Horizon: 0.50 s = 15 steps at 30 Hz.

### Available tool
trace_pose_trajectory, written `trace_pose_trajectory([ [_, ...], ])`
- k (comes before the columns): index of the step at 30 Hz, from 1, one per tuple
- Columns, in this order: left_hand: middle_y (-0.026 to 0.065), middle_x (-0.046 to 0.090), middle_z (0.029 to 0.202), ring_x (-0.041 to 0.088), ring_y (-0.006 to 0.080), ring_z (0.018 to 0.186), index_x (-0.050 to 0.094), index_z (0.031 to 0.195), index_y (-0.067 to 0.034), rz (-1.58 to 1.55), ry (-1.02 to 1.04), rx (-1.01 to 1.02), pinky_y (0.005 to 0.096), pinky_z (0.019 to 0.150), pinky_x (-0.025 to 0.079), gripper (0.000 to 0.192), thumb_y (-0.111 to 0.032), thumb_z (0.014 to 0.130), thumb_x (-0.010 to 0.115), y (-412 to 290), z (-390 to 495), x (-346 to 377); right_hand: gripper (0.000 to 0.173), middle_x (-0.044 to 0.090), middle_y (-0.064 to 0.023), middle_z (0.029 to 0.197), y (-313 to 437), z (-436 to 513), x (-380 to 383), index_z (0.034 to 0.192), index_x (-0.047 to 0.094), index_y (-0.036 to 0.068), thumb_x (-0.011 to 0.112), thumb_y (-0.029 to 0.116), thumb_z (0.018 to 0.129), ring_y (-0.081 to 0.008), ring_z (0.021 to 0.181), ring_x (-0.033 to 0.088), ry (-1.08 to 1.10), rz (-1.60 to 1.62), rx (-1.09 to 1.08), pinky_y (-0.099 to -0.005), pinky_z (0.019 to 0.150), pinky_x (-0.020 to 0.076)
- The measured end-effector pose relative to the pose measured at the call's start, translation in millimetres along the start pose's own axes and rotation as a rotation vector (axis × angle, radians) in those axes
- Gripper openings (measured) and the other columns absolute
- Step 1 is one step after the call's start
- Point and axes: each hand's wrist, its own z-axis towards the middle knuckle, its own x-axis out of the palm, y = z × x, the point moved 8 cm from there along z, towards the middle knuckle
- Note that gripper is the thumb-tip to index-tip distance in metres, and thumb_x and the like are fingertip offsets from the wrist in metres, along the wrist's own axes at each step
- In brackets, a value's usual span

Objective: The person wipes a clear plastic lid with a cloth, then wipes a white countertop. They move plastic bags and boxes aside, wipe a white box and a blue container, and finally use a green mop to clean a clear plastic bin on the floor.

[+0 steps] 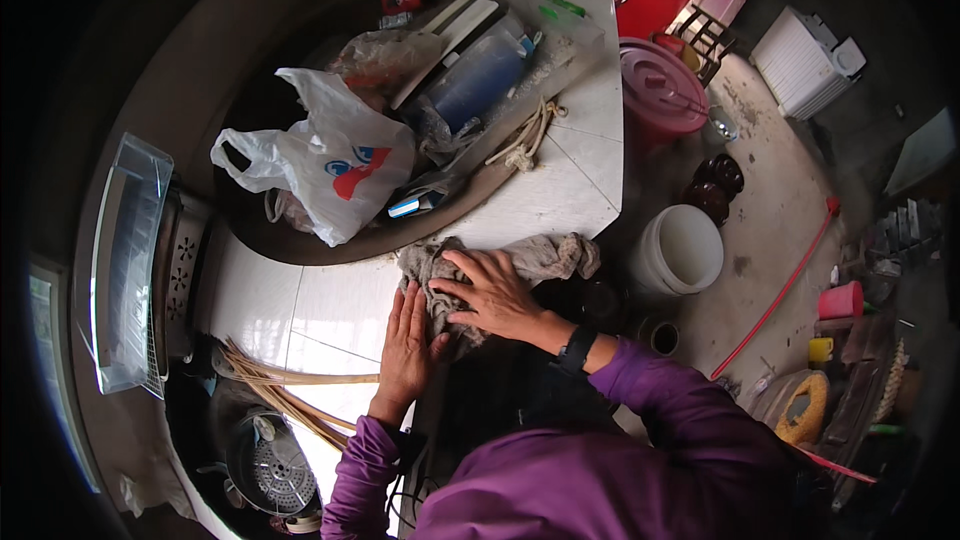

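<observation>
A damp-looking grey cloth (559, 253) lies bunched along the front edge of the white tiled counter (337, 292). On top of it rests my right hand (495, 296), fingers spread and bent into the folds, with a dark band on the wrist. My left hand (409, 345) lies flat against the cloth's left side, fingers stretched out and thumb apart, holding nothing that shows. Just beyond the cloth, a large wok (352, 255) set into the counter holds a white plastic bag (300, 150), a blue container (480, 79) and other packages.
Bamboo strips (300, 416) lie left of my left arm, near a pot with a perforated steamer plate (283, 474). A cord (536, 135) rests by the wok's rim. On the floor to the right stand a white bucket (682, 251) and a lidded pink bucket (652, 82).
</observation>
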Motion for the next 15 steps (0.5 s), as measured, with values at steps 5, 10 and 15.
trace_pose_trajectory([
  [5, 0.0239, 0.021, 0.154, 0.017, 0.0465, 0.142, 0.025, 0.145, 0.005, 0.071, 0.02, 0.074, 0.0498, 0.116, 0.021, 0.078, -0.02, 0.084, 0.067, -13.0, 24.1, 22.7, 0.047, 0.047, -0.0081, 0.131, -33.4, 4.8, -12.2, 0.116, 0.063, 0.016, 0.075, 0.03, 0.073, -0.0275, 0.12, 0.046, -0.056, 0.134, -0.026, -0.0446, 0.097, 0.0365],
  [10, 0.0304, 0.018, 0.151, 0.015, 0.0515, 0.14, 0.018, 0.144, 0.01, 0.177, 0.111, 0.035, 0.0539, 0.115, 0.017, 0.085, -0.025, 0.084, 0.066, -56.2, 99.7, 68.5, 0.049, 0.048, -0.0067, 0.13, -114.9, 1.4, -53.4, 0.114, 0.063, 0.018, 0.078, 0.021, 0.068, -0.028, 0.116, 0.048, -0.028, 0.137, 0.087, -0.0429, 0.097, 0.0372],
  [15, 0.0321, 0.024, 0.148, 0.02, 0.0528, 0.137, 0.025, 0.141, 0.014, 0.18, 0.049, 0.058, 0.055, 0.115, 0.017, 0.081, -0.031, 0.085, 0.063, -97.6, 152.4, 97.5, 0.049, 0.05, -0.003, 0.13, -174.3, -8.4, -82.2, 0.112, 0.064, 0.018, 0.079, 0.016, 0.065, -0.0263, 0.113, 0.05, -0.057, 0.065, 0.1, -0.0428, 0.094, 0.0387],
])
